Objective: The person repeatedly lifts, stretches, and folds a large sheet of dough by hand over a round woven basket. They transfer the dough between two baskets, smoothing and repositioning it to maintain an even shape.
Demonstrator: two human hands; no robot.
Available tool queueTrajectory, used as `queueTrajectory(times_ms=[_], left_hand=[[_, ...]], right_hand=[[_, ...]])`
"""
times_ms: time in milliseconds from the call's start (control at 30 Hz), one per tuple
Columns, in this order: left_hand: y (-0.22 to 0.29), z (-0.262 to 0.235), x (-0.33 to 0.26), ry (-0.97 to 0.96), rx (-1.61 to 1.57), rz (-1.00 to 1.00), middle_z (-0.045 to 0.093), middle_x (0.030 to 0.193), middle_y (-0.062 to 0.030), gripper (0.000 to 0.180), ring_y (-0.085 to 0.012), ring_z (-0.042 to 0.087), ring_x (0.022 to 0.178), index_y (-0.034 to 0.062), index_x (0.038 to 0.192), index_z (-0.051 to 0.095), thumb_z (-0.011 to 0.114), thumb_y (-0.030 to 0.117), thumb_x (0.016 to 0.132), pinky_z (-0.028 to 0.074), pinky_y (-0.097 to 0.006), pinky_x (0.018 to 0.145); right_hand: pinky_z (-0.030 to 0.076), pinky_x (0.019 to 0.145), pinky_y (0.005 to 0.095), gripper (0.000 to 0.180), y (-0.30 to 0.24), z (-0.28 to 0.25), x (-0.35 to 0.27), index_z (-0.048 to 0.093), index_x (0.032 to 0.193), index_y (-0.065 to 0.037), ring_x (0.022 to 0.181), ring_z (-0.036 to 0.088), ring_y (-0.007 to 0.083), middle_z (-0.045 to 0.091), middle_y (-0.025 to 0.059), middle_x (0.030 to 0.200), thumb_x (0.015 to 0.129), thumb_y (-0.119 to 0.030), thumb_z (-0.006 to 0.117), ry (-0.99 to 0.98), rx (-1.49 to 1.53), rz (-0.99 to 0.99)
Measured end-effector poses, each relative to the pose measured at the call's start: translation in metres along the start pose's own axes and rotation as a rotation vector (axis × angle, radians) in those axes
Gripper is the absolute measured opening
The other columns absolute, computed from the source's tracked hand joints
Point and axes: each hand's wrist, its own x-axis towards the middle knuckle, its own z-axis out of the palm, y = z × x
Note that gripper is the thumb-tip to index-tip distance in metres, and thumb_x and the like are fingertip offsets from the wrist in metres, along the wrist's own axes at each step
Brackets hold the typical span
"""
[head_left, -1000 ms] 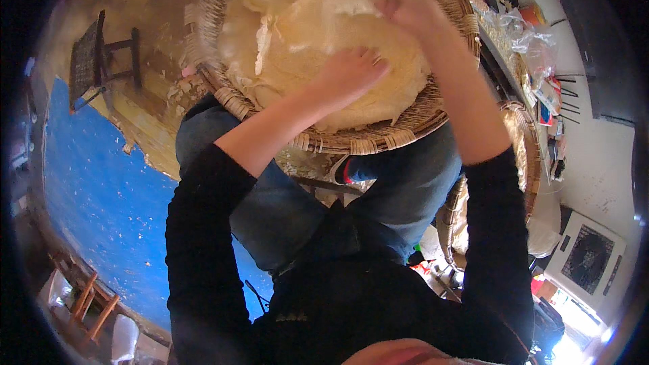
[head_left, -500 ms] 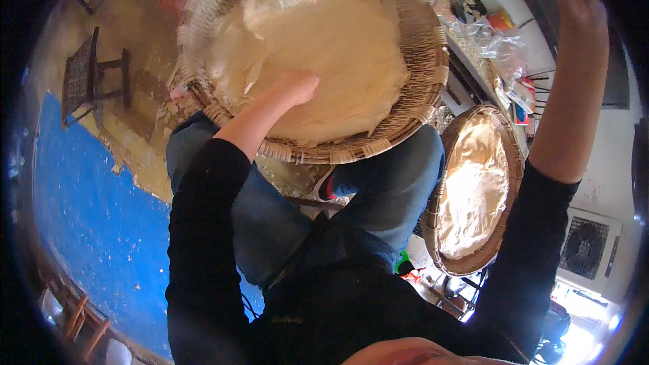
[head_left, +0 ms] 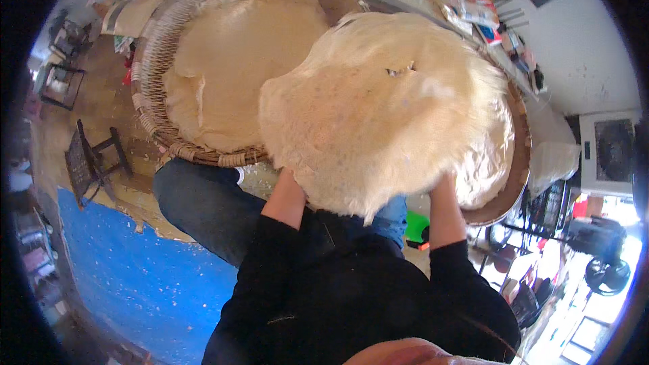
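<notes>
A thin, floppy, roughly round cream sheet [head_left: 378, 108] with fuzzy edges and a small dark tear is held up in front of me. My left hand [head_left: 291, 181] is under its near left edge, and my right hand [head_left: 444, 186] is under its near right edge. The sheet hides the fingers of both hands. Behind it on the left, a large round wicker basket [head_left: 152, 74] holds more flat cream sheets [head_left: 250, 47]. To the right, a second round basket [head_left: 519, 122], partly covered by the sheet, has crumpled pale sheets [head_left: 487, 169] in it.
A small dark folding stool [head_left: 98, 155] stands on the floor at left, beyond a blue floor area [head_left: 145, 284]. Plastic bags and packets [head_left: 466, 7] lie along a ledge at the far right. A black fan [head_left: 606, 276] and a white wall unit [head_left: 610, 151] are at right.
The lifted cream sheet has come down from the far side to in front of me. My left hand has left the basket, and both hands are now under the sheet. My view has turned right.
</notes>
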Motion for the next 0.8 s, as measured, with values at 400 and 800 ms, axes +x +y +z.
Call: queueTrajectory(times_ms=[400, 800], left_hand=[[0.056, 0.012, -0.042, 0.299, 0.468, 0.172, 0.059, 0.128, -0.0132, 0.043, -0.0293, 0.058, 0.116, 0.0046, 0.129, 0.055, 0.058, 0.029, 0.094, 0.046, -0.044, 0.101], [-0.006, 0.245, 0.115, 0.032, 0.990, 0.228, 0.058, 0.130, -0.0121, 0.043, -0.0263, 0.055, 0.121, -0.0007, 0.133, 0.050, 0.059, 0.018, 0.095, 0.042, -0.048, 0.105]], right_hand=[[0.053, 0.086, 0.0431, 0.034, 0.012, -0.056, -0.036, 0.053, 0.119, -0.005, 0.100, 0.064, 0.0265, 0.065, 0.0115, 0.111, 0.092, -0.024, 0.056, -0.238, -0.457, 0.202], [0.052, 0.078, 0.0352, 0.016, -0.275, 0.141, 0.066, 0.063, 0.099, -0.002, 0.092, 0.063, 0.0201, 0.063, 0.0092, 0.091, 0.091, -0.016, 0.065, -0.453, -0.597, -0.372]])
